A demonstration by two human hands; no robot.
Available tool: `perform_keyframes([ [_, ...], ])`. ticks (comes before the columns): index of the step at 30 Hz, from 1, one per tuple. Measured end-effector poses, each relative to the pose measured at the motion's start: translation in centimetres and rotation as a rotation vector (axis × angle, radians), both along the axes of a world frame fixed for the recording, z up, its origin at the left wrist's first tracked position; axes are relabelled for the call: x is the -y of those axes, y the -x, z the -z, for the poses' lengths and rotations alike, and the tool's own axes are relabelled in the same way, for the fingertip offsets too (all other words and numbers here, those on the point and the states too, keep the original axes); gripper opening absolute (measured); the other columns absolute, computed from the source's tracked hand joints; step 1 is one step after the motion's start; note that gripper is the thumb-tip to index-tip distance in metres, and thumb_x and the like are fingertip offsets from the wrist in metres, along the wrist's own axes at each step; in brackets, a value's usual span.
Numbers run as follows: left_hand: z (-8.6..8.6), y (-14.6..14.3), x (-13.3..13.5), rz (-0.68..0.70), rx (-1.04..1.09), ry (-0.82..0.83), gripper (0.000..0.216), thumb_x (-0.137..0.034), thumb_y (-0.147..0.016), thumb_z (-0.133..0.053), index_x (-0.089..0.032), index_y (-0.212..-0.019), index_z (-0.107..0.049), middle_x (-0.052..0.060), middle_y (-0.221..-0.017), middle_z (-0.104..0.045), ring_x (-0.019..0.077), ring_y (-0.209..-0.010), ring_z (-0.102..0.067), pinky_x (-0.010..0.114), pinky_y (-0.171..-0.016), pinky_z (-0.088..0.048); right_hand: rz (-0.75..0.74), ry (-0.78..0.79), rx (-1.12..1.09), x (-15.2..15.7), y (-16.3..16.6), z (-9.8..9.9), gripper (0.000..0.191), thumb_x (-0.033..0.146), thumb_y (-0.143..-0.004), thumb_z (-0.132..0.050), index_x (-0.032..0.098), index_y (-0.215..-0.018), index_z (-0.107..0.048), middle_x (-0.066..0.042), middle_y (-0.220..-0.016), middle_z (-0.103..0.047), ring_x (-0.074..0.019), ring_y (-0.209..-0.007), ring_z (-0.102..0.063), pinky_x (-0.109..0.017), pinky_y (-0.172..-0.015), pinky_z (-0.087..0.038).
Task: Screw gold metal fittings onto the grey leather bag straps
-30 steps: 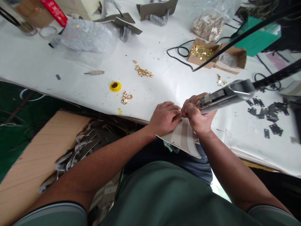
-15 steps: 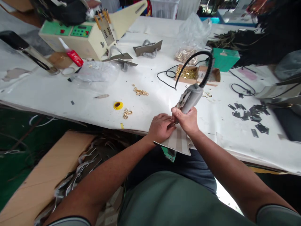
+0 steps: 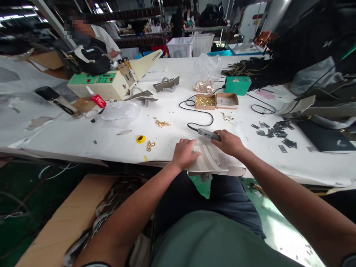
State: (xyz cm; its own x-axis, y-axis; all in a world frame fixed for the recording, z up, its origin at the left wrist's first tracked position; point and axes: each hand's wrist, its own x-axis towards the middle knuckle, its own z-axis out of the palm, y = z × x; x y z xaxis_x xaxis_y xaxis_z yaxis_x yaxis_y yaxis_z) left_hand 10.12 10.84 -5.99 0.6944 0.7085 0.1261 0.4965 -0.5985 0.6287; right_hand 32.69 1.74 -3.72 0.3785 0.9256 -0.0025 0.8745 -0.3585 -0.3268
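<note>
A grey corded electric screwdriver (image 3: 207, 133) lies almost level above the table, its cable end pointing left. My right hand (image 3: 230, 142) is closed around its dark right end. At the table's front edge is a beige and taupe striped panel (image 3: 208, 157), slightly curved. My left hand (image 3: 185, 154) grips the panel's left side, the thumb over its top face and part of the fingers hidden. Green material (image 3: 204, 187) hangs below the panel's front edge. Left of my left hand lie gold-coloured metal fittings (image 3: 150, 145) and a small yellow round container (image 3: 141, 139).
Small open boxes hold gold-coloured pieces (image 3: 205, 100). Behind them stands a green box (image 3: 238, 85). Dark flat plates (image 3: 275, 129) are scattered at right. A cream machine (image 3: 111, 89) and a red bottle (image 3: 98, 101) stand at left. A person (image 3: 101, 37) is at the back left.
The screwdriver has gone from upright over the panel to nearly level, its cable now on the table. My right hand has moved off the panel. The camera view has tilted up.
</note>
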Motion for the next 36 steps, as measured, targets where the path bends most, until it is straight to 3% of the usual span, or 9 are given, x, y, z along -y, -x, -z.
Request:
perform_keyframes([
  [3, -0.4, 0.5, 0.1, -0.086, 0.048, 0.119, 0.063, -0.025, -0.070, -0.083, -0.019, -0.131, -0.068, 0.015, -0.127, -0.071, 0.0354, -0.119, -0.066, 0.051, -0.102, -0.053, -0.025, -0.027, 0.080, 1.4, -0.6, 1.4, 0.046, 0.038, -0.094, -0.064, 0.020, -0.136, -0.067, -0.017, -0.125, -0.068, -0.0361, -0.114, -0.065, -0.046, -0.093, -0.051],
  [6, -0.5, 1.8, 1.3, -0.158, 0.155, 0.291, 0.052, -0.031, -0.079, -0.078, -0.020, -0.129, -0.068, 0.011, -0.118, -0.075, 0.0276, -0.106, -0.072, 0.039, -0.090, -0.058, 0.022, -0.311, -0.015, 3.9, 0.1, 1.7, 0.039, 0.037, -0.093, -0.067, 0.018, -0.126, -0.073, -0.017, -0.122, -0.070, -0.0354, -0.115, -0.063, -0.050, -0.100, -0.050],
  [10, -0.4, 4.3, 4.4, -0.464, 0.631, 0.678, 0.053, -0.038, -0.075, -0.084, -0.020, -0.122, -0.070, 0.006, -0.109, -0.075, 0.0211, -0.095, -0.072, 0.034, -0.088, -0.057, 0.264, -0.646, -0.577, 9.5, 3.1, 2.6, 0.046, 0.057, -0.094, -0.067, 0.019, -0.120, -0.073, -0.011, -0.106, -0.074, -0.0269, -0.092, -0.070, -0.044, -0.084, -0.059],
  [15, -0.4, 7.5, 8.8, -0.756, 0.923, 0.823, 0.059, -0.037, -0.073, -0.089, -0.026, -0.125, -0.065, 0.006, -0.124, -0.071, 0.0189, -0.104, -0.071, 0.029, -0.088, -0.057, 0.503, -0.590, -1.099, 16.0, 9.0, 4.7, 0.055, 0.066, -0.091, -0.067, 0.026, -0.129, -0.069, -0.011, -0.118, -0.074, -0.0307, -0.097, -0.073, -0.044, -0.076, -0.063],
  [21, -0.2, 9.3, 13.3, -0.746, 0.823, 0.814, 0.066, -0.043, -0.075, -0.089, -0.029, -0.131, -0.058, 0.005, -0.116, -0.076, 0.0235, -0.106, -0.074, 0.035, -0.089, -0.060, 0.200, -0.463, -1.329, 14.6, 12.3, 3.4, 0.060, 0.058, -0.081, -0.081, 0.026, -0.129, -0.069, -0.012, -0.130, -0.072, -0.0373, -0.117, -0.069, -0.051, -0.096, -0.060],
  [24, 0.3, 10.4, 14.4, -0.647, 0.720, 0.829, 0.068, -0.044, -0.073, -0.089, -0.026, -0.130, -0.057, 0.004, -0.100, -0.077, 0.0232, -0.092, -0.075, 0.033, -0.077, -0.061, 0.277, -0.508, -1.254, 12.3, 11.8, 2.6, 0.054, 0.057, -0.083, -0.079, 0.022, -0.123, -0.071, -0.011, -0.122, -0.076, -0.0346, -0.107, -0.070, -0.048, -0.091, -0.059],
  [28, 0.7, 12.5, 14.6, -0.496, 0.403, 0.704, 0.037, -0.043, -0.079, -0.082, -0.020, -0.106, -0.071, 0.002, -0.082, -0.070, 0.0196, -0.075, -0.068, 0.031, -0.066, -0.057, 0.301, -0.544, -1.028, 11.2, 10.7, 2.2, 0.039, 0.053, -0.093, -0.069, 0.021, -0.114, -0.075, -0.006, -0.107, -0.077, -0.0301, -0.101, -0.068, -0.042, -0.090, -0.055],
  [32, -0.4, 13.3, 13.3, -0.529, 0.313, 0.298, 0.038, -0.035, -0.083, -0.077, -0.023, -0.119, -0.071, 0.007, -0.110, -0.071, 0.0211, -0.095, -0.068, 0.030, -0.071, -0.057, 0.010, -0.582, -0.803, 10.6, 10.6, 1.3, 0.024, 0.041, -0.098, -0.066, 0.023, -0.109, -0.077, -0.005, -0.099, -0.075, -0.0246, -0.093, -0.067, -0.035, -0.084, -0.053],
  [36, -2.3, 12.3, 11.3, -0.401, 0.484, 0.218, 0.066, -0.031, -0.079, -0.084, -0.026, -0.140, -0.061, 0.010, -0.142, -0.064, 0.0264, -0.127, -0.062, 0.041, -0.106, -0.054, -0.430, -0.528, -0.830, 9.0, 11.2, -0.4, 0.023, 0.030, -0.102, -0.061, 0.027, -0.118, -0.077, -0.006, -0.112, -0.075, -0.0231, -0.102, -0.069, -0.033, -0.090, -0.053],
])
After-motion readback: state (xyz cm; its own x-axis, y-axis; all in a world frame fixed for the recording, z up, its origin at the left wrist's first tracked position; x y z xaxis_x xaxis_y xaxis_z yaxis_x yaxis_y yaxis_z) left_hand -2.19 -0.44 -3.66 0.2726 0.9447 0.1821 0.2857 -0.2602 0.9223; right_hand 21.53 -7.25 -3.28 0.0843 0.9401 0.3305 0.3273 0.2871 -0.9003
